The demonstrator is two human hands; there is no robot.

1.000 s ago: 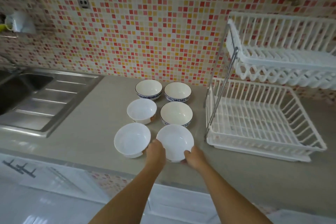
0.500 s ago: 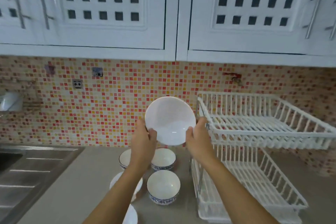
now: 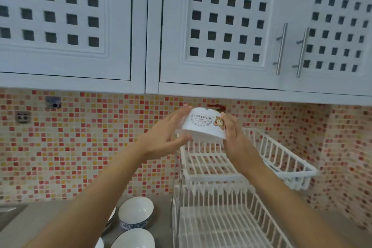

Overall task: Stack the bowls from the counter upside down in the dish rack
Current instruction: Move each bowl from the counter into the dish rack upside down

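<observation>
While both hands hold it from either side, the white ceramic bowl with upside-down lettering and a small brown bear print [image 3: 203, 125] hangs in the air over the near-left corner of the top tier of the white plastic two-tier dish rack [image 3: 281, 163], not touching it. It is turned upside down: the foot ring faces up and slightly toward the wall, the wide rim faces down toward the rack, and its axis is close to vertical with a slight tilt. The left hand [image 3: 167, 137] presses its spread fingers against the bowl's left wall, thumb under the rim; the right hand [image 3: 231, 133] clasps the right wall beside the bear print. Both tiers of the rack show only bare bars. Left of the rack's lower tier, on the grey counter [image 3: 32, 225], a white bowl with a blue patterned outside [image 3: 135, 212] stands upright with nothing in it. Nearer the camera, a plain white bowl [image 3: 133, 238] is cut by the frame edge, and slivers of two more bowls show beside the left forearm.
</observation>
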